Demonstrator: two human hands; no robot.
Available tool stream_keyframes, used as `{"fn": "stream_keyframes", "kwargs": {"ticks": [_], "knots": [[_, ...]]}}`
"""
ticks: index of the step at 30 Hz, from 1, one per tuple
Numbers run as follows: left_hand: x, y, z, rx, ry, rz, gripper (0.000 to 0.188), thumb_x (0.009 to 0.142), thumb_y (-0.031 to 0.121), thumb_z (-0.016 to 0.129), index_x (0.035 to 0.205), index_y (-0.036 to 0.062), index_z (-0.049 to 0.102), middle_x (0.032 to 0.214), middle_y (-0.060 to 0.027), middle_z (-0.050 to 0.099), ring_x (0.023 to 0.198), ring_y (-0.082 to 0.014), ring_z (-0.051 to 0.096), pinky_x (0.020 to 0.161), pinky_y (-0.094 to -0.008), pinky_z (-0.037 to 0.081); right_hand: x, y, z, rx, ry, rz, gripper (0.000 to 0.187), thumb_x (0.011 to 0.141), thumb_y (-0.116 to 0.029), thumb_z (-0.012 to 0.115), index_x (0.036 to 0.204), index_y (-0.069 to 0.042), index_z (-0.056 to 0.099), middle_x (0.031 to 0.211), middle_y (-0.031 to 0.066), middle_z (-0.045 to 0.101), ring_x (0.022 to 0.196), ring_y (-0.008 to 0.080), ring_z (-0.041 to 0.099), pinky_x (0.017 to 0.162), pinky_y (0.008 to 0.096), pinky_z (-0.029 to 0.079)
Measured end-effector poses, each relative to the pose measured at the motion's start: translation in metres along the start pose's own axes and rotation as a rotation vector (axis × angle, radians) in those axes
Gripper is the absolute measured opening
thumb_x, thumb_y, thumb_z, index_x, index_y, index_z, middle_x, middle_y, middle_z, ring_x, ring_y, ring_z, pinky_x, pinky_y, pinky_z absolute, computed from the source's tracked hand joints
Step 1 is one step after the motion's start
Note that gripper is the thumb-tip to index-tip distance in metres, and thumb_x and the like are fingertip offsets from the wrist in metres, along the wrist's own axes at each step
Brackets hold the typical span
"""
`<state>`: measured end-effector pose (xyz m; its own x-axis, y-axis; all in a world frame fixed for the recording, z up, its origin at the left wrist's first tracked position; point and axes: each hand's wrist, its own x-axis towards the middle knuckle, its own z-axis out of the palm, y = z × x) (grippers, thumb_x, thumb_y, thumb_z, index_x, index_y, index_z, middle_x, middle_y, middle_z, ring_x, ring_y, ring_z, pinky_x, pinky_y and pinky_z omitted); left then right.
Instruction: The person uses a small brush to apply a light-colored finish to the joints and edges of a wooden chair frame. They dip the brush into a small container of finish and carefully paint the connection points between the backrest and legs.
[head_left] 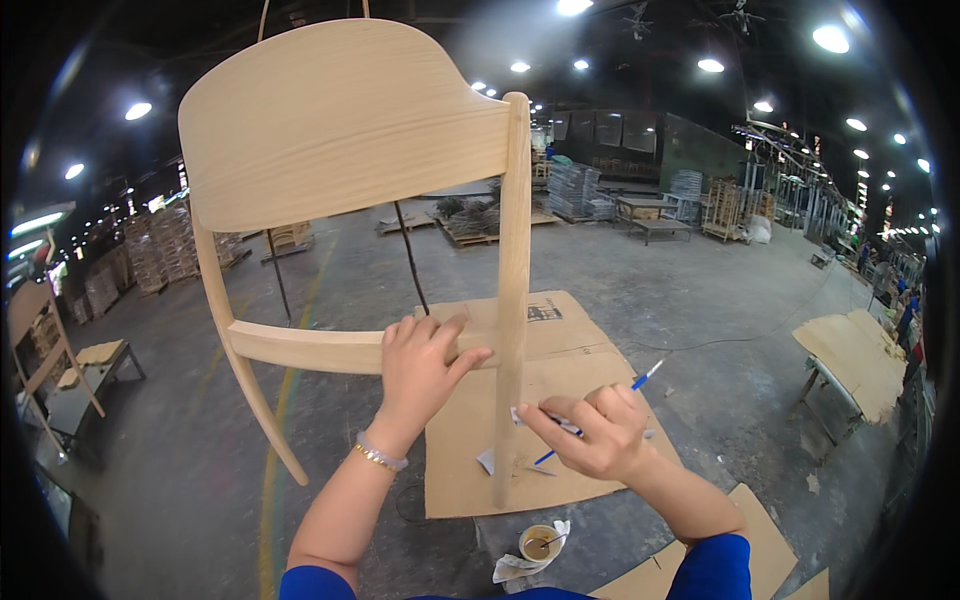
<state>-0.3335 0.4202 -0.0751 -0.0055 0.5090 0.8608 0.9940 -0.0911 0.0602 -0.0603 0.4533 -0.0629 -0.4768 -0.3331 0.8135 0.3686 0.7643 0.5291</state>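
Observation:
A pale wooden chair back frame stands in front of me, with a broad curved top panel [345, 120], a right post [513, 220] and a lower rail [305, 348]. My left hand [425, 360] is closed over that rail, close to the right post, thumb toward the post. To the right of the post, my right hand [598, 430] is closed on a slim blue-handled tool [640, 380] with a whitish end; its exact kind is unclear. A small white piece [516, 415] shows at the index fingertip, by the post.
Cardboard [560, 390] lies below the frame, with paper scraps [486, 461] on it. A cup of brown stuff [538, 543] holding a thin stick sits near me on white paper. At right is a cardboard-topped table [850, 360]; at left, another chair frame [45, 340]. Pallets [470, 222] stand farther back.

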Motion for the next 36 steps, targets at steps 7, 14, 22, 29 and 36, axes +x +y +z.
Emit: {"fn": "stream_keyframes", "kwargs": {"ticks": [7,14,22,29,36], "knots": [[0.011,-0.032,-0.008,0.012,0.189,-0.003,0.044,0.097,0.038,0.081,0.131,0.0098,0.076,0.135,-0.0139,0.067,0.129,-0.0366,0.06,0.112,-0.0509,0.046,-0.008,0.011,0.026,0.045,-0.172,0.153,0.046,0.074,-0.012,0.077,0.119,-0.019,0.084,0.095,-0.0071,0.071,0.076,0.0166,0.054,0.065,0.0344,0.041],[-0.072,-0.16,-0.147,0.245,0.75,-0.369,0.037,0.104,0.022,0.074,0.137,0.0059,0.07,0.144,-0.016,0.062,0.138,-0.0354,0.056,0.119,-0.0488,0.041,0.06,-0.044,0.072,-0.009,-0.118,0.177,0.038,0.077,-0.007,0.078,0.114,-0.011,0.082,0.094,-0.0004,0.07,0.073,0.023,0.053,0.065,0.0399,0.039],[-0.065,-0.317,-0.121,-1.084,0.201,-0.631,0.048,0.114,0.042,0.065,0.139,0.0012,0.062,0.124,-0.0123,0.074,0.115,-0.0189,0.069,0.101,-0.0383,0.057,0.189,-0.105,0.129,-0.068,0.083,0.051,0.036,0.076,-0.008,0.083,0.112,-0.01,0.082,0.093,-0.001,0.072,0.074,0.0212,0.054,0.065,0.0372,0.039],[-0.086,-0.295,-0.109,-1.175,0.099,-0.502,0.04,0.116,0.039,0.061,0.132,0.0017,0.062,0.122,-0.0124,0.078,0.113,-0.0187,0.073,0.104,-0.038,0.057,0.265,-0.158,0.156,-0.083,0.109,0.084,0.034,0.076,0.001,0.086,0.108,-0.008,0.08,0.092,0.0039,0.074,0.074,0.0242,0.058,0.067,0.0357,0.045],[-0.075,-0.252,-0.135,-1.495,0.153,-0.197,0.056,0.119,0.046,0.046,0.15,-0.0016,0.046,0.131,-0.0258,0.073,0.132,-0.0339,0.069,0.114,-0.0516,0.056,0.315,-0.173,0.159,-0.107,0.226,0.038,0.031,0.073,-0.003,0.084,0.104,-0.007,0.081,0.091,0.0003,0.073,0.074,0.0215,0.056,0.065,0.0352,0.044]]}}
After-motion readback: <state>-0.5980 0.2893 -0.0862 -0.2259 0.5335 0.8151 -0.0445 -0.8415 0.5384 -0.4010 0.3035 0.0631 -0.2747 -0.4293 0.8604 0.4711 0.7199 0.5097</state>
